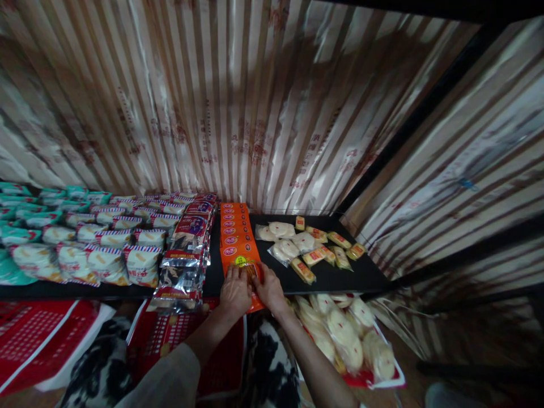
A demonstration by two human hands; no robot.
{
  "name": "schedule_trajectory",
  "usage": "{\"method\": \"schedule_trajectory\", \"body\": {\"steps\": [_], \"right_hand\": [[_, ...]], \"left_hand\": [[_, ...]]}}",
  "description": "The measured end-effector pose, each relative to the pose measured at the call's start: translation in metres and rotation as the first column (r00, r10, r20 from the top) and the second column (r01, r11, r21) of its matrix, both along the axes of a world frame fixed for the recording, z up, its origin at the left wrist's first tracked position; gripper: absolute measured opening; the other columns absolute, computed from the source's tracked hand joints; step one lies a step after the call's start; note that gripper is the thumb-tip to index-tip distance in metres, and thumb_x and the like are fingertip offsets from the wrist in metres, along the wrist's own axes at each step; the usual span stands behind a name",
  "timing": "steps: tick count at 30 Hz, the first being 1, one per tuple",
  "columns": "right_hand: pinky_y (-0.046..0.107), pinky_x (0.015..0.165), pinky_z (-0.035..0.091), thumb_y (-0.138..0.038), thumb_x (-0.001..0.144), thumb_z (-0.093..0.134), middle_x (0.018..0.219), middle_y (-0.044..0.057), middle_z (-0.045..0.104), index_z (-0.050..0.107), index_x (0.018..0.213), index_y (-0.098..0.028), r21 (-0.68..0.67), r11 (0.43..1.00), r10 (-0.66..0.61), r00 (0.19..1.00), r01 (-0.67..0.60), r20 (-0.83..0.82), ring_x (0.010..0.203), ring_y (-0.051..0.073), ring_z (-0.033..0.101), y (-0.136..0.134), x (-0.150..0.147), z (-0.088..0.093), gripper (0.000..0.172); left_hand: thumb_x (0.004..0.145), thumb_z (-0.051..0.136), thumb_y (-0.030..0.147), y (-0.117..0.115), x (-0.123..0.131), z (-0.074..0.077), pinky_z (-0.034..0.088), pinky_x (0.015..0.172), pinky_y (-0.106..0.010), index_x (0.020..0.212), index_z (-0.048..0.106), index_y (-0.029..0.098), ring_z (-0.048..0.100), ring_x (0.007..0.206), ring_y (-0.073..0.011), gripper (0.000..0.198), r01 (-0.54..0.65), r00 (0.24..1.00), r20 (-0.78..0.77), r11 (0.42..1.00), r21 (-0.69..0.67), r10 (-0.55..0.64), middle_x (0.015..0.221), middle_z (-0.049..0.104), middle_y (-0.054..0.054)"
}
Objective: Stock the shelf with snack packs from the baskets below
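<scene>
Overlapping orange snack packets [235, 229] run in a row front to back on a black shelf [215, 272]. At the front end of that row, my left hand [236, 292] has its fingers curled over the left side of the frontmost orange packet [252, 262]. My right hand [269, 286] grips the same packet from the right, and the two hands nearly touch. The undersides of the fingers are hidden. Left of the row stand dark red and silver packets [187, 241], overlapping and leaning. To the right lie clear-wrapped round pale pastries [284, 250] and small yellow packets [314, 256].
Several white and teal snack bags [113, 249] fill the shelf's left. Below stand red plastic baskets [38, 340], and another red basket [361, 378] holds wrapped round pastries. Behind is a corrugated, plastic-covered wall [238, 113]. Black frame bars [425, 107] slope along the right.
</scene>
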State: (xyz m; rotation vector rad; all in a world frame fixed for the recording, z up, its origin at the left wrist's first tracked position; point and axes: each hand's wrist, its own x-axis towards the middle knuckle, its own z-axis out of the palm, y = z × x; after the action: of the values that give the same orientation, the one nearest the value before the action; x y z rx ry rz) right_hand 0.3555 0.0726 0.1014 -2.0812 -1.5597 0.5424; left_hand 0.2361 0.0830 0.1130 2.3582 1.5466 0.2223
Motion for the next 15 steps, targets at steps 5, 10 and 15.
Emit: {"method": "schedule_trajectory", "body": {"steps": [5, 10, 15], "right_hand": [[0.029, 0.077, 0.044, -0.030, 0.087, 0.042, 0.108, 0.013, 0.061, 0.051, 0.124, -0.019, -0.158, 0.987, 0.038, 0.987, -0.012, 0.159, 0.092, 0.022, 0.063, 0.000, -0.002, 0.012, 0.040], [0.023, 0.078, 0.042, -0.028, 0.088, 0.041, 0.106, 0.011, 0.062, 0.052, 0.124, -0.019, -0.156, 0.987, 0.050, 0.987, -0.026, 0.150, 0.095, 0.018, 0.061, 0.006, 0.006, 0.011, 0.039], [0.023, 0.076, 0.042, -0.028, 0.087, 0.040, 0.103, 0.010, 0.060, 0.055, 0.121, -0.020, -0.145, 0.989, 0.041, 0.986, -0.017, 0.162, 0.090, 0.018, 0.060, 0.007, 0.007, 0.006, 0.038]], "left_hand": [[0.080, 0.040, 0.022, 0.005, 0.002, -0.006, 0.027, 0.109, -0.038, 0.124, 0.049, 0.005, 0.033, 0.131, -0.0273, 0.048, 0.016, 1.000, -0.003, 1.000, 0.022, -0.016, 0.134, 0.046, -0.016], [0.078, 0.043, 0.021, 0.009, 0.005, -0.007, 0.025, 0.110, -0.037, 0.125, 0.048, 0.004, 0.029, 0.133, -0.0277, 0.050, 0.029, 0.999, 0.026, 0.999, 0.020, -0.029, 0.136, 0.044, -0.016], [0.077, 0.045, 0.021, 0.011, 0.006, -0.006, 0.029, 0.109, -0.037, 0.125, 0.049, 0.006, 0.032, 0.132, -0.0277, 0.050, 0.013, 1.000, 0.025, 1.000, 0.022, -0.013, 0.136, 0.046, -0.013]]}}
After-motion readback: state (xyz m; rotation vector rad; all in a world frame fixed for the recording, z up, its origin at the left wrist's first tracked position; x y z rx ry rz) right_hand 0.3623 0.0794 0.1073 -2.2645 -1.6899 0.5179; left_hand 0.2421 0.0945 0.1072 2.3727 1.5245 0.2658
